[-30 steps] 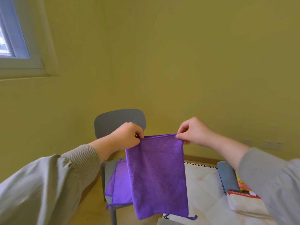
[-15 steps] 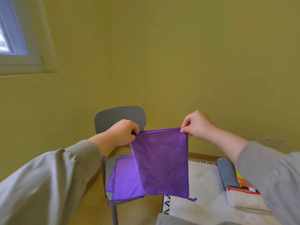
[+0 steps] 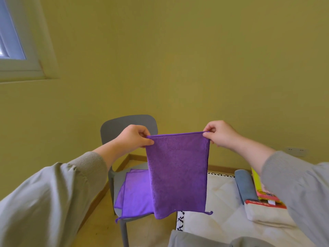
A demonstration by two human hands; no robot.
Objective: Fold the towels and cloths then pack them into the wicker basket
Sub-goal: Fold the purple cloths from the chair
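Note:
A purple cloth [image 3: 178, 175] hangs in the air in front of me, folded double, its top edge stretched level. My left hand [image 3: 132, 138] pinches the top left corner and my right hand [image 3: 219, 134] pinches the top right corner. Behind it, more purple cloths [image 3: 136, 195] lie flat on the seat of a grey chair [image 3: 128, 122]. The wicker basket is out of view.
A white quilted surface [image 3: 220, 202] with a black patterned edge lies at the lower right. On it are a rolled grey-blue cloth [image 3: 246, 184], a folded white cloth with a red label [image 3: 263, 213] and yellow and pink cloths [image 3: 258, 186]. A window [image 3: 10, 41] is upper left.
Both hands have drawn apart and pulled the cloth's top edge taut and wider. The cloth hangs shorter than one second ago.

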